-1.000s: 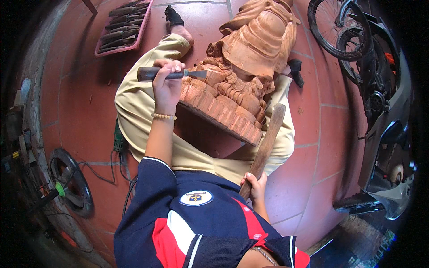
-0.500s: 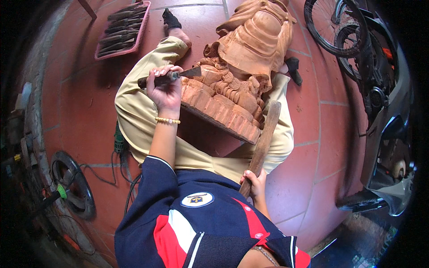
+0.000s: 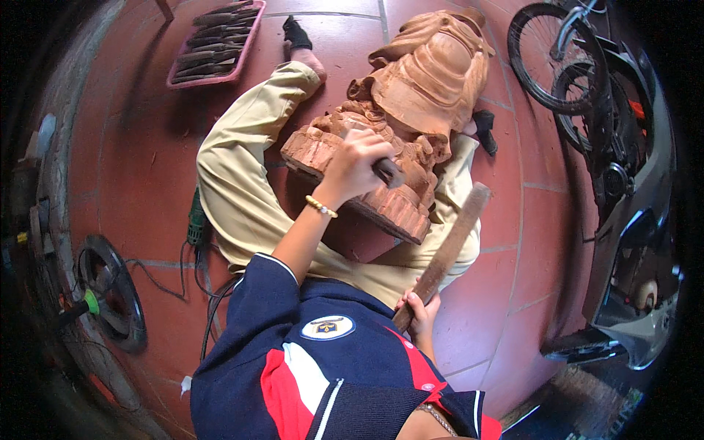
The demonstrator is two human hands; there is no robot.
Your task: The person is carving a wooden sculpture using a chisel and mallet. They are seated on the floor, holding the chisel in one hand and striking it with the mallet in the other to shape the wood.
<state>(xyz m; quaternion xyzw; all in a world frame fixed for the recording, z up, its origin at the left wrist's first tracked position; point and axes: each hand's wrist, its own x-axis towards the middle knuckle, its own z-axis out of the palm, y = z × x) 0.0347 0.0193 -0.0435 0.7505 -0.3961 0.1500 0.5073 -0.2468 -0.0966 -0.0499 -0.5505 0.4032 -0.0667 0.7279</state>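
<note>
In the head view, a dark, rounded tool handle (image 3: 389, 173) is gripped by the left hand (image 3: 358, 163) over a carved reddish-brown wooden statue (image 3: 427, 84), framed by the legs on the red tiled floor (image 3: 155, 220); a long brown wooden stick (image 3: 449, 238) is gripped by the right hand (image 3: 421, 308). A pink-rimmed tray (image 3: 254, 35) is placed far left.

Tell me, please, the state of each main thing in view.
Carved reddish-brown wooden statue: lying front side up.
Dark round-handled tool: gripped in the left hand, working end hidden.
Long brown wooden stick: gripped in the right hand.
Pink plastic basket: holding dark tools.
Green corded tool: unheld, partly hidden.
</note>
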